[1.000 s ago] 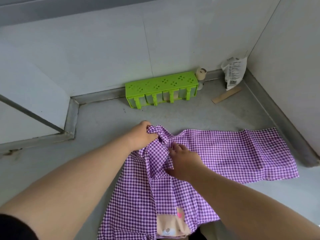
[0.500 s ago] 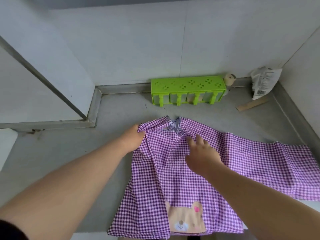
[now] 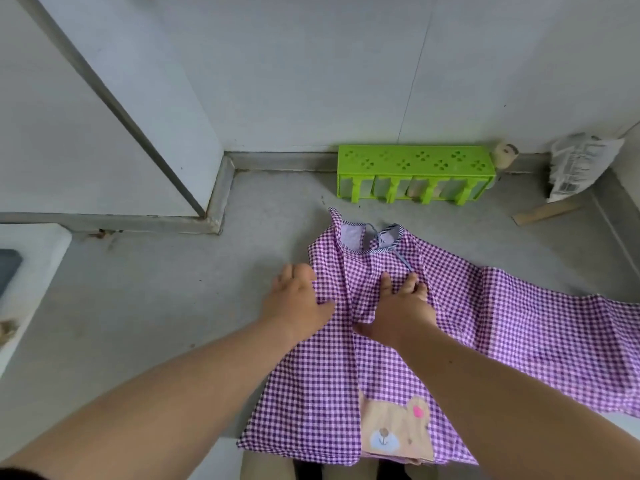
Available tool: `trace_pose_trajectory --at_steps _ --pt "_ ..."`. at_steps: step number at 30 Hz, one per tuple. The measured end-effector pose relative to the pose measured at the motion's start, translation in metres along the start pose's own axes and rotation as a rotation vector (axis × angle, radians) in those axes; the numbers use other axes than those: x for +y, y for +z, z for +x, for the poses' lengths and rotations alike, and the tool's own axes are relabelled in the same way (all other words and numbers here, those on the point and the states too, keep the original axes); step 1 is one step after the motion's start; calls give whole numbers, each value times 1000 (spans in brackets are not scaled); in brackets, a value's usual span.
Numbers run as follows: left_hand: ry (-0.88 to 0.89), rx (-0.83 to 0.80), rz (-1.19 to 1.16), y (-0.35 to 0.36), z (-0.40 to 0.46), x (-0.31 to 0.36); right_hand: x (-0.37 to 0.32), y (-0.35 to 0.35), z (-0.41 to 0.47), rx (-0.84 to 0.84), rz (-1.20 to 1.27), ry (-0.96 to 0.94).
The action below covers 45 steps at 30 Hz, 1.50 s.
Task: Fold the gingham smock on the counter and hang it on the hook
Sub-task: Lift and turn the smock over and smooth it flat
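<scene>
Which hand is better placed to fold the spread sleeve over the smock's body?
Probably the right hand. It rests flat mid-smock, beside the sleeve spread out to the right. The left hand lies flat on the smock's left edge, across the body from that sleeve.

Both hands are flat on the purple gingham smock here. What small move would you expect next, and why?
Probably folding the spread sleeve inward over the body. The gingham smock lies flat on the counter, neckline away from the person, with the left hand and right hand resting near its chest; that sleeve reaches far out to the right.
</scene>
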<state>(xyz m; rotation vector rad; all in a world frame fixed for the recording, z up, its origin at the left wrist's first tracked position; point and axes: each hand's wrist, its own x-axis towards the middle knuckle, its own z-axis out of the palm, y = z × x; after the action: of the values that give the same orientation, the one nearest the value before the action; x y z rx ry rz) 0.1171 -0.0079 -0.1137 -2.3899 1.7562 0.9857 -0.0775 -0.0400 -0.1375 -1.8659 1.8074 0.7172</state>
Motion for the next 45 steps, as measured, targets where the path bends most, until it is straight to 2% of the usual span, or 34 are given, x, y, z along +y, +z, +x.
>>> trace_pose_trajectory --at_steps 2,5,9,15,23,27,30,35,38,41,43,45 --pt "82 -37 78 3 -19 3 -5 -1 2 -14 20 16" --pt "34 -176 123 16 -30 10 -9 -2 3 -37 31 55" --pt "66 -290 324 34 -38 22 -16 -4 6 -50 24 78" --pt "31 -145 325 56 -32 19 -19 -2 9 -55 29 94" --pt "6 -145 428 68 -23 13 -22 -5 6 -71 58 116" --pt "-2 -67 355 69 -20 21 -26 -5 7 -90 94 130" --pt "1 -128 197 55 -19 18 -25 -3 7 -91 85 131" --pt "16 -181 -14 20 -8 -11 -24 -4 4 -96 71 118" --pt "-64 -107 -76 -23 8 -44 -24 -7 4 -102 78 118" --pt "-159 39 99 -68 10 -85 -24 -10 2 -109 82 116" --pt "-176 117 408 -95 -4 -101 -26 -10 0 -105 78 111" --pt "-78 203 688 -105 -16 -106 -24 -11 -1 -96 79 111"
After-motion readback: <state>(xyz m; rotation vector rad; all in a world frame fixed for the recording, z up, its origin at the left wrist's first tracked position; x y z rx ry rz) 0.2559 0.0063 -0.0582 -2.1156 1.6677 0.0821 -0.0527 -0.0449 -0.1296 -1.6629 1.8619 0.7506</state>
